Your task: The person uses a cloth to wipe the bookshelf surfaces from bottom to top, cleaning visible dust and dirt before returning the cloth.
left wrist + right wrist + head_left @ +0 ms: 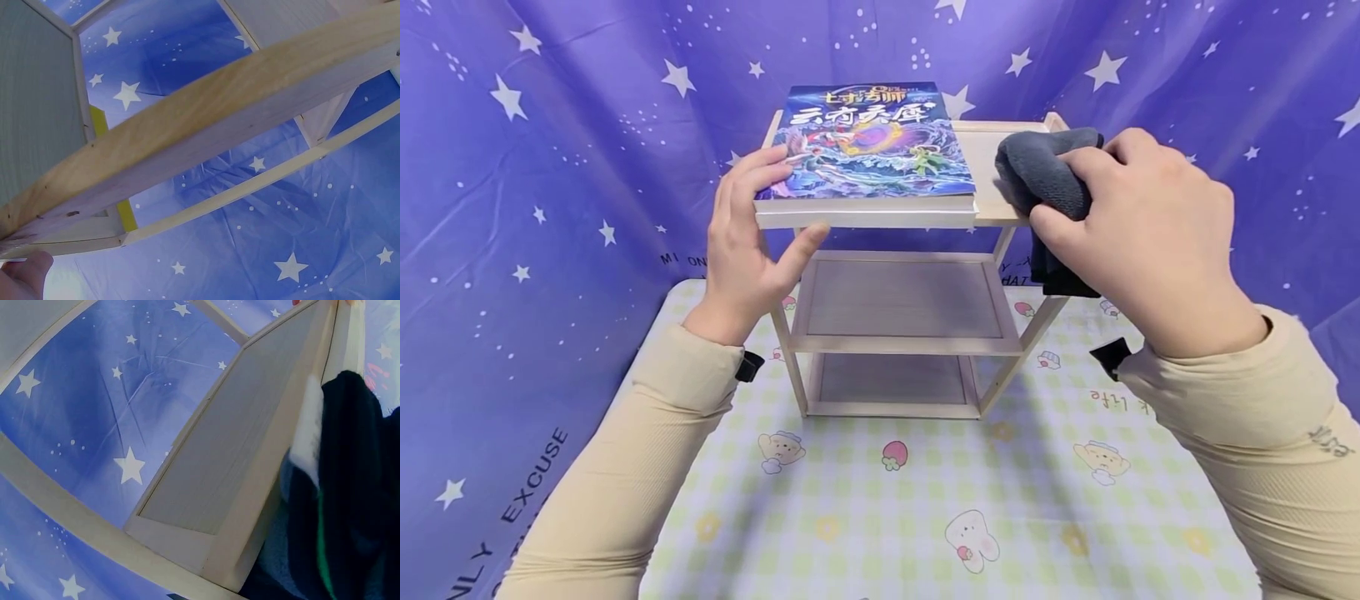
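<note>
A thick book [872, 150] with a colourful fantasy cover lies flat on the left part of a small wooden shelf rack's top board [985, 158]. My left hand [748, 242] rests at the book's front left corner, its fingers reaching over the cover's left edge and its thumb stretched along the front side. At the right end of the top board, my right hand [1150, 217] grips a folded dark grey cloth [1052, 171] between thumb and fingers. Part of the cloth hangs over the front edge; in the right wrist view the dark folds of the cloth [350, 487] show a white tag.
Below are two lower shelves, the middle shelf [906, 296] and the bottom shelf [891, 379]. The rack stands on a checked tablecloth [865, 517] with cartoon prints. A blue-purple curtain [587, 125] with white stars hangs behind and to the sides.
</note>
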### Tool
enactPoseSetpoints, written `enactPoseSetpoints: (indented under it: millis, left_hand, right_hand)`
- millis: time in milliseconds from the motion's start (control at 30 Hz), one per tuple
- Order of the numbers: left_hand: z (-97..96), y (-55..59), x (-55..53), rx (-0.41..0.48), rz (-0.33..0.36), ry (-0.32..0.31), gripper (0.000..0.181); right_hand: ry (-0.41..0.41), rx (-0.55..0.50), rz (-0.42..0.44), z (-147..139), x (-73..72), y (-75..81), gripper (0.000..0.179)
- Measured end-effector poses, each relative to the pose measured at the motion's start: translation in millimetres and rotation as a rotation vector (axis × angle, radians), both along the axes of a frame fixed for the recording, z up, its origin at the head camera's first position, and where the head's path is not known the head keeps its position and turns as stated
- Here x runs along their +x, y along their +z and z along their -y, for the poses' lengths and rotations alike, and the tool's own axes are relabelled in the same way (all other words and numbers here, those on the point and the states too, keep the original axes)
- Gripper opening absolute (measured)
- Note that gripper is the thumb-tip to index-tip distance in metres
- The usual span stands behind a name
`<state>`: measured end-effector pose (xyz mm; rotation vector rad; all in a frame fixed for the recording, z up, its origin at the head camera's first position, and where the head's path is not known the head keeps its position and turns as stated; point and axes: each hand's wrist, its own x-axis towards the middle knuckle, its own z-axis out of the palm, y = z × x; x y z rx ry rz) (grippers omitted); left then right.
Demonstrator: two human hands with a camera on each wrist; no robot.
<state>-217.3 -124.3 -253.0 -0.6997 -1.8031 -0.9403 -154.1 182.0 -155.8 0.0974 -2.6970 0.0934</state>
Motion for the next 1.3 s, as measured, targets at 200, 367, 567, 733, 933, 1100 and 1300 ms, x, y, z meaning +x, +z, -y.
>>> enactPoseSetpoints:
  millis: [200,367,567,733,933,1100,1300]
  left_hand:
    - [-1.4,-1.1,-0.2,0.000,-0.001,-0.001,0.067]
    - [-1.2,-1.4,-0.2,0.000,-0.007,0.000,0.067]
    - [-0.3,-1.0,-0.7,0.011,-0.011,-0.003,0.067]
    - [-0.3,-1.9,-0.6,0.005,-0.010,-0.003,0.067]
    - [-0.9,-1.2,-0.3,0.010,-0.005,-0.006,0.067]
    - [-1.6,-0.5,-0.3,0.016,-0.005,-0.013,0.068]
    - [-1.8,-0.3,-0.6,0.019,-0.004,-0.013,0.068]
  right_hand:
    - [0.018,-0.007,-0.083,-3.4,4.5,-7.9,0.042]
    - [0.129,-0.066,-0.316,-11.0,5.2,-22.3,0.043]
    - [0.224,-0.200,-0.528,-21.8,1.1,-31.1,0.049]
    - [0.214,-0.325,-0.620,-32.5,-1.4,-35.9,0.051]
    - [0.167,-0.525,-0.709,-39.3,-2.2,-44.4,0.047]
    - [0.169,-0.762,-0.758,-36.6,2.1,-49.9,0.042]
    - [0.129,-0.947,-0.764,-38.8,3.6,-63.5,0.043]
